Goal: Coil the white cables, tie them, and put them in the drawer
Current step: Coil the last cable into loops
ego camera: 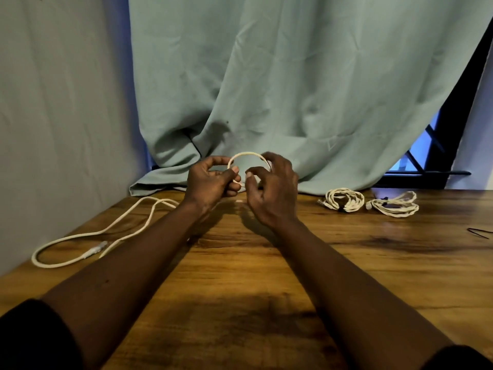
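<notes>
**Three white cables on the surface, one looped between the hands**

At far left a pale wall (53, 102) meets the wooden surface (266, 276). Along that edge the loose white cable (88, 236) lies in long slack bends, its plug (93, 251) resting inside the nearest bend. The cable runs back toward the left forearm and passes behind it, so how it reaches the hands is hidden.

The left hand (210, 180) is raised above the surface, with thumb and fingers pinching the lower part of a single cable loop (248, 156) that arches up between both hands. The right hand (272, 188) is just beside it with fingers curled. The loop's right end goes behind those fingers, and I cannot tell whether they grip it.

A teal curtain (293, 89) hangs behind, its hem bunched on the back of the surface.

Well to the right, two coiled bundles lie side by side near the back edge: the first bundle (344, 200) has a dark spot on its near side, too small to identify, and the second bundle (394, 205) lies just beyond it. Behind them a dark window frame (426, 145) shows past the curtain. A thin dark strand (478, 232) is cut off by the right edge. Dark sleeves fill both bottom corners.
</notes>
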